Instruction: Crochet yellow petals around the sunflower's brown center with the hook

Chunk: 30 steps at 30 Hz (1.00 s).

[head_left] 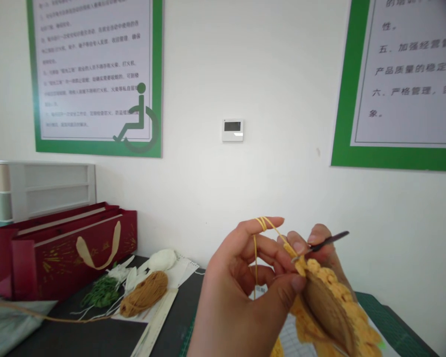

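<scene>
Currently, left hand [241, 292]: pinched on the edge of the crochet piece [329, 302], index finger raised with yellow yarn [260, 224] wrapped round it.
Right hand [332, 260]: holding the dark hook [329, 241]; partly hidden behind the piece.
Crochet piece: up between both hands, tilted, right of centre; brown middle faces the camera.
Hook tip: at the yellow stitches, just above the left thumb.
Yellow edging: puffy stitches run down the right side of the brown middle; I'd call that stretch done.
Remaining stitches: strand runs from finger to edge, so likely unfinished. Can't tell how much is left; bottom of the piece is cut off.
Below the work: green cutting mat [388, 317] on the dark counter [100, 339].
Counter, left side: brown skein [144, 293], green yarn [101, 291], white yarn [162, 260], pale strip [154, 325].
Behind those: red gift bag [70, 253] beside the drawer unit [55, 186].
Obstructions: nothing seen blocking the hands; left hand hides part of the piece.
</scene>
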### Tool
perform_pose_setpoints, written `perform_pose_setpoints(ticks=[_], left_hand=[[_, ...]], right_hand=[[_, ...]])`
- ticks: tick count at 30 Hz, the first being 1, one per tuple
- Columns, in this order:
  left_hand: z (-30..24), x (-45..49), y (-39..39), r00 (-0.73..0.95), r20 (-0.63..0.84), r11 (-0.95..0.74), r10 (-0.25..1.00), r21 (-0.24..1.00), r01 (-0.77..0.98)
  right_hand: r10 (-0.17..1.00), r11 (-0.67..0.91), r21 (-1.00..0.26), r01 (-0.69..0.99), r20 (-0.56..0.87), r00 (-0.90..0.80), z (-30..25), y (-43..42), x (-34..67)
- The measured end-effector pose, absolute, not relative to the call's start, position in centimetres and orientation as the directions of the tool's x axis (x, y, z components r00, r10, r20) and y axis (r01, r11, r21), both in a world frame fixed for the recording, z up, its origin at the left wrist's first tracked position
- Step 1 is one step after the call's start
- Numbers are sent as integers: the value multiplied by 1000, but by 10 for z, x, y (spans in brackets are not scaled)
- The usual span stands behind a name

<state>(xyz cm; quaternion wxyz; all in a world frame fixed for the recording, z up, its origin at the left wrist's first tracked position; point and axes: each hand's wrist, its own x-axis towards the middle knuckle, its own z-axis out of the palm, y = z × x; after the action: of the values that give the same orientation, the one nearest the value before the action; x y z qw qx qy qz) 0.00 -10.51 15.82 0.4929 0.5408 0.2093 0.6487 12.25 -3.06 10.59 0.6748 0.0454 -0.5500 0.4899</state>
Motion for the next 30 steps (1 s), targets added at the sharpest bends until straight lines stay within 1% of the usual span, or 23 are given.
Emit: perform_pose_setpoints(ticks=[2,4,9,14,16,18,20,22,24,27,30], left_hand=[[159,1,-107,13,505,-468,863,809,-354],[159,3,-108,-45,514,-503,856,811,-299],[160,4,-109,-79,534,-534,842,804,-259],[158,7,-108,-178,578,-601,796,790,-119],[157,8,-106,-212,581,-610,786,786,-105],[156,8,-103,-219,568,-601,794,789,-132],[156,6,-100,-190,547,-576,815,799,-171],[156,2,-98,-139,538,-556,831,806,-202],[156,-2,-98,-80,552,-553,830,798,-240],[156,-5,-101,-3,560,-535,829,790,-299],[157,-3,-102,-36,544,-531,838,798,-284]], right_hand=[[618,493,-497,-714,778,-114,105,-34,124],[622,484,-490,-725,776,-109,106,-37,123],[670,426,-518,-742,732,-126,109,-41,124],[702,407,-556,-724,698,-142,112,-46,128],[694,453,-561,-693,709,-121,114,-49,129],[654,555,-557,-617,751,-90,115,-50,131],[597,672,-538,-508,800,-57,116,-50,135],[536,756,-503,-418,843,-45,117,-50,139],[485,793,-459,-402,874,-42,119,-49,140],[484,793,-419,-441,874,41,120,-51,136],[491,812,-408,-417,865,109,118,-53,130]])
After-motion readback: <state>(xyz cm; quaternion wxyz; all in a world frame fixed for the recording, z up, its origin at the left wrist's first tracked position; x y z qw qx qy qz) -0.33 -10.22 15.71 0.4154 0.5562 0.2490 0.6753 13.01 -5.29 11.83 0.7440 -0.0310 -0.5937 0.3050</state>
